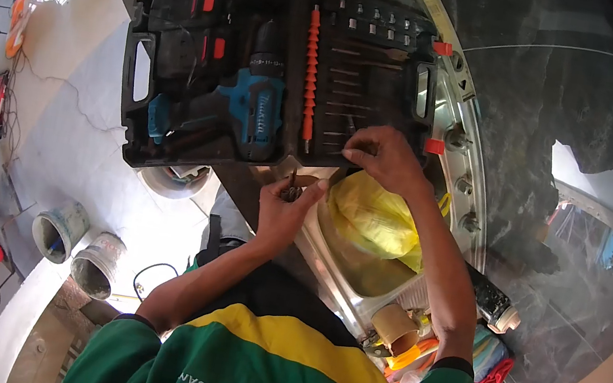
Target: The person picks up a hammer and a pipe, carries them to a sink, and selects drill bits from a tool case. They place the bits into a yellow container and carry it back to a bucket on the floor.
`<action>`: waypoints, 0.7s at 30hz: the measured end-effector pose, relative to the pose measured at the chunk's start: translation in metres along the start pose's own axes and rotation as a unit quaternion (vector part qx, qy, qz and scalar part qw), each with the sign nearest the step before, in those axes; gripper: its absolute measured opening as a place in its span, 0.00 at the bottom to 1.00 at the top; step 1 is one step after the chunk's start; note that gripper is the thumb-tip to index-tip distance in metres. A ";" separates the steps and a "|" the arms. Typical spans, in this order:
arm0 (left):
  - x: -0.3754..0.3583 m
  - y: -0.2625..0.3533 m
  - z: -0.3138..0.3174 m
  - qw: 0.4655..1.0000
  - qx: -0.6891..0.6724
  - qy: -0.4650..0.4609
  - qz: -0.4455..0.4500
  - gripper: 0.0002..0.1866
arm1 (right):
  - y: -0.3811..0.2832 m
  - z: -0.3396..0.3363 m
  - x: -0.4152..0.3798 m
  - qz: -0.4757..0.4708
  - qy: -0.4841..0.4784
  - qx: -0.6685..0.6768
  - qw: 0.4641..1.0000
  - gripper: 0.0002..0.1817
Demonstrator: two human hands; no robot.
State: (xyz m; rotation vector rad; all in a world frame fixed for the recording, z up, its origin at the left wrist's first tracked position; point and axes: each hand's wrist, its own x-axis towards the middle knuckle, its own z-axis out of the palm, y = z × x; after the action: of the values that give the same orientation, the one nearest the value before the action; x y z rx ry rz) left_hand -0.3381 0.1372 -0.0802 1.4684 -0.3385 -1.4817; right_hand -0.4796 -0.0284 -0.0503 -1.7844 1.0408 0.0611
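Stone fills the right side of the view — a dark, mottled polished stone countertop (pixel 523 138) with a stainless steel sink (pixel 357 280) let into it, its ribbed rim curving up past the case. To the left the pale concrete floor (pixel 91 133) lies far below, cracked in places, with two paint-stained plastic buckets (pixel 77 247) standing side by side and red and orange odds and ends along the wall.

Across the near edge of the counter lies the open black plastic tool case (pixel 277 74), red latches on its right side. Its left half cradles a blue-and-black cordless drill (pixel 256 103); its right half holds rows of thin metal drill bits (pixel 349 98) beside an orange flexible shaft (pixel 311 72).

Inside the sink sit a crumpled yellow plastic bag (pixel 370 218) and a brown cardboard tape core (pixel 393 327).

The right hand (pixel 380 155) rests at the lower edge of the bit rows, fingertips drawn together in a pinch on something small there — probably one bit, though the view is too fine to be sure. The left hand (pixel 284 208), just below the case's edge, is cupped with fingers curled around a small bunch of dark metal pieces (pixel 292 189).
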 end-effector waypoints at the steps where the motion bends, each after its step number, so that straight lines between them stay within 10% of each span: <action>1: 0.001 -0.002 0.004 0.999 -0.035 0.018 -0.015 0.17 | 0.003 0.001 0.001 -0.001 0.004 -0.008 1.000 0.09; 14: 0.021 -0.004 0.017 0.991 0.036 0.125 0.039 0.18 | -0.004 0.001 0.014 -0.116 0.077 -0.272 0.952 0.12; 21: 0.028 -0.006 0.024 0.987 -0.072 0.145 0.009 0.14 | 0.001 -0.001 0.023 -0.014 -0.004 -0.176 0.984 0.12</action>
State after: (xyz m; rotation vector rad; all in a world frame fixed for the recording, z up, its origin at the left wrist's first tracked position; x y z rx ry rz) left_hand -0.3553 0.1080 -0.0961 1.5333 -0.0669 -1.2285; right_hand -0.4666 -0.0434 -0.0618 -2.1143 1.0467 0.2489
